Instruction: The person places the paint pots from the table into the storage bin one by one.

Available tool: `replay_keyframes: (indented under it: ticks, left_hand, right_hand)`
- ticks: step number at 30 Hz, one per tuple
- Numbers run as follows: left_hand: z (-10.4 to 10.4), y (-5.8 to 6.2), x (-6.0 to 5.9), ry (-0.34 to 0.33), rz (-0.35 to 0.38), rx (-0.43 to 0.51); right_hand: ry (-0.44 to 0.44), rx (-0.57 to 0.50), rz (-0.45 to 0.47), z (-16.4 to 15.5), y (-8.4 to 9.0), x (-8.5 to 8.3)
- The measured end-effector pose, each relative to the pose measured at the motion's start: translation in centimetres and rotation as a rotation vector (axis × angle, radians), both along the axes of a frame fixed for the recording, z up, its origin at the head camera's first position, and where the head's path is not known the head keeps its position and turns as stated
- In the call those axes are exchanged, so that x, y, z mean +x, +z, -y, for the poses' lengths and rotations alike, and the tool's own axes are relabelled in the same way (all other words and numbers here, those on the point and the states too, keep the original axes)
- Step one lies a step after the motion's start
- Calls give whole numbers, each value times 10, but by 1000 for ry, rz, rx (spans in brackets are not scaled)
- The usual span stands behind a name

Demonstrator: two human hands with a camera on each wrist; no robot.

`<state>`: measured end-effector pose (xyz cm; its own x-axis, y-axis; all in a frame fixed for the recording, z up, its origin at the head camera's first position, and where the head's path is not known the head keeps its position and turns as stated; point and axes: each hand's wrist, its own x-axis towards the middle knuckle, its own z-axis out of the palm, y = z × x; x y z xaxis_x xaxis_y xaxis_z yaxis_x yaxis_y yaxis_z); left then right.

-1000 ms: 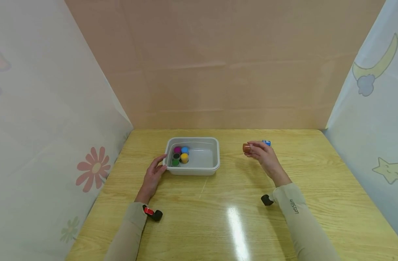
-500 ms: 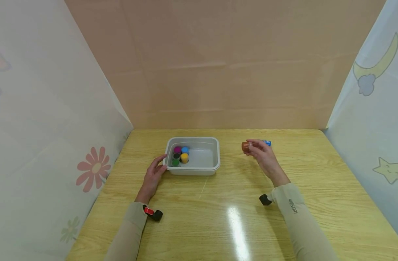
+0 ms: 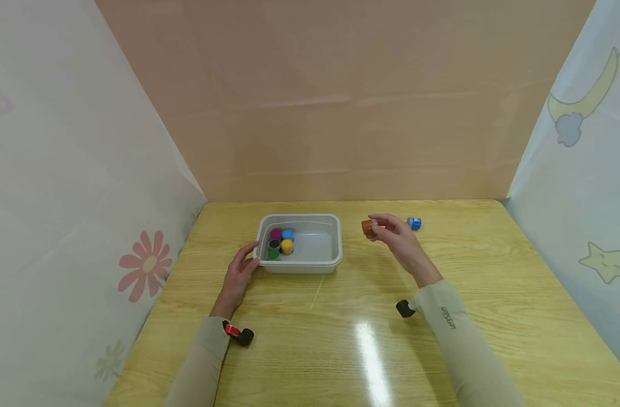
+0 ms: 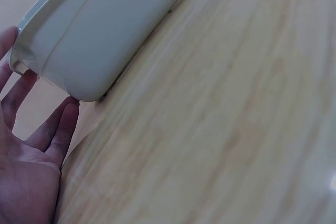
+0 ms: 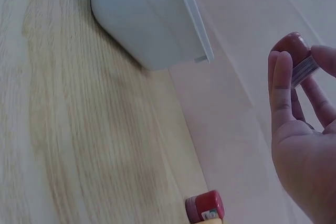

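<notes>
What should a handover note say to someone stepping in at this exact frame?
Right hand pinches a brown-capped jar in the air, right of the white tub.
Left hand rests open against the tub's left end.
Done: five jars stand in the tub's left part.
Left: the held jar and a blue jar lying on the table are outside the tub.

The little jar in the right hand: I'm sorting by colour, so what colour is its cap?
Brown, best seen in the head view: jar pinched by right hand.
</notes>
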<state>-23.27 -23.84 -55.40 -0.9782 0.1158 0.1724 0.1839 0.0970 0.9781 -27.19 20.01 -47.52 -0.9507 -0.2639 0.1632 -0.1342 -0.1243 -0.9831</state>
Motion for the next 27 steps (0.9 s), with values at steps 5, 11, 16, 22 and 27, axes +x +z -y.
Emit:
replay_keyframes:
  ticks: [5,11,16,22,27]
  left_hand:
    - [0,0,-1,-4,4,14]
    - [0,0,0,-2,6,13]
    - [-1,0,1,-4,3,15]
    - [1,-1,0,2,-5,8]
    - [1,0,0,3,7,0]
  right_hand:
    - [7,21,-9,12,7,-1]
    - [11,75,-3,29,13,-4]
    - [25,92,28,43,14,-6]
    - [50,121,37,61,15,-5]
    - [78,126,30,76,14,-5]
